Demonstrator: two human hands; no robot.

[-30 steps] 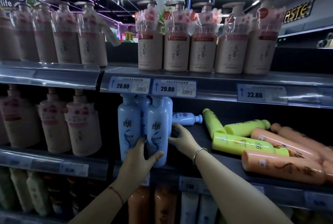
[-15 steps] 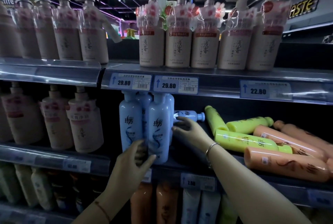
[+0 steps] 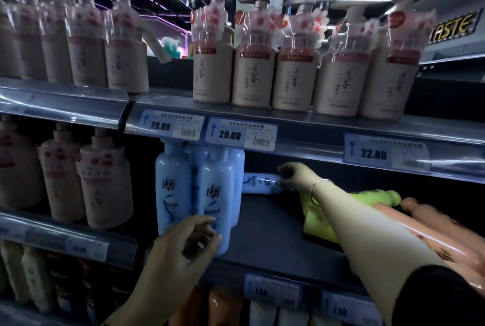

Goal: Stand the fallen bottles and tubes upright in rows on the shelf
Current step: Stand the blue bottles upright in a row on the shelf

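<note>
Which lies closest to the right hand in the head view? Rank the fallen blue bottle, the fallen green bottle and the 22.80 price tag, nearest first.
1. Fallen blue bottle: in the right hand grip, lying behind the upright blue ones.
2. Fallen green bottle: just below and right, under the forearm.
3. 22.80 price tag: on the shelf edge above, far right.

You see beige pump bottles (image 3: pixel 253 73) upright on top shelf, price tags (image 3: pixel 241 134) below them, yellow "TASTE" sign (image 3: pixel 452 26) at right.
</note>
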